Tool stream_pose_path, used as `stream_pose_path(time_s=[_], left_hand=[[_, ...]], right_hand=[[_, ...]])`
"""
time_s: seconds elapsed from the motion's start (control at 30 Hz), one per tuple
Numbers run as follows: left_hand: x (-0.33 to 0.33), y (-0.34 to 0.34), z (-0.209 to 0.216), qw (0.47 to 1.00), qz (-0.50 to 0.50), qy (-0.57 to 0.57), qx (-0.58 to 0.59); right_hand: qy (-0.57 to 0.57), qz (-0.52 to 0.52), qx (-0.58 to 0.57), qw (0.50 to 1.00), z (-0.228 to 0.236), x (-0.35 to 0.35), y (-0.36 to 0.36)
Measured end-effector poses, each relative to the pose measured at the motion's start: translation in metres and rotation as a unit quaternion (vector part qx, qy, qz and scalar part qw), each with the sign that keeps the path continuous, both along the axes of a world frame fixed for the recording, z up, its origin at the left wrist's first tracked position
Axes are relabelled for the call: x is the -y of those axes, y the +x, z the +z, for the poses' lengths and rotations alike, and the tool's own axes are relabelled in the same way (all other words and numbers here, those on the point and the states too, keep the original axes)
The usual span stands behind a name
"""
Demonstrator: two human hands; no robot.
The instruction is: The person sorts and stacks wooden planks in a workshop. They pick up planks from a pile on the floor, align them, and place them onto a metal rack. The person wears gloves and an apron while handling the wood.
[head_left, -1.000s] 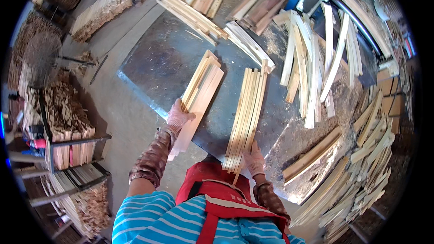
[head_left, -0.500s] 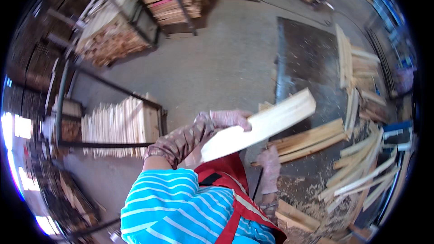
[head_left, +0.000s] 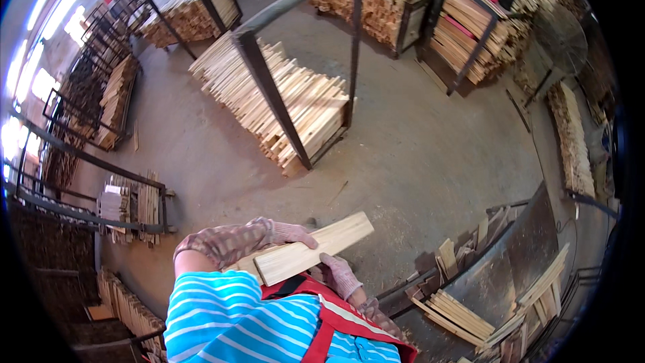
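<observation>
view now swung off the workbench (head_left: 531, 249), wood strips (head_left: 312, 249) clamped in both hands (head_left: 289, 232) over concrete floor (head_left: 416, 154)

Pale yellow wooden slats (head_left: 316, 245); pinkish speckled work gloves (head_left: 295, 232); blue-and-white striped shirt (head_left: 222, 316); red apron straps (head_left: 329, 323); grey concrete floor (head_left: 416, 154); dark brown metal rack (head_left: 269, 87).

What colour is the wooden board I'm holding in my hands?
The wooden board is pale, light yellowish-tan bare wood, shown best in the head view.
</observation>
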State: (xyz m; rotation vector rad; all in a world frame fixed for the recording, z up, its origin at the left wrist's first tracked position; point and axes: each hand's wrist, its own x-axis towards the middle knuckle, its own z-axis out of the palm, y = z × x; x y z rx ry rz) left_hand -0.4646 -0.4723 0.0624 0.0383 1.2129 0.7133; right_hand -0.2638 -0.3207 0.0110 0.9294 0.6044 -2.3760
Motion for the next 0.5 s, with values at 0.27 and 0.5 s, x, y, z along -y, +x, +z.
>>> stream_pose_path(time_s=[0.27, 0.5], left_hand=[[0.155, -0.077, 0.009, 0.966, 0.237, -0.059, -0.084], [0.277, -0.23, -0.008, 0.938, 0.251, -0.134, -0.199]], right_hand=[[0.338, 0.112, -0.069, 0.932, -0.021, 0.013, -0.091], [0.579, 0.453, 0.04, 0.677, -0.12, -0.005, -0.02]])
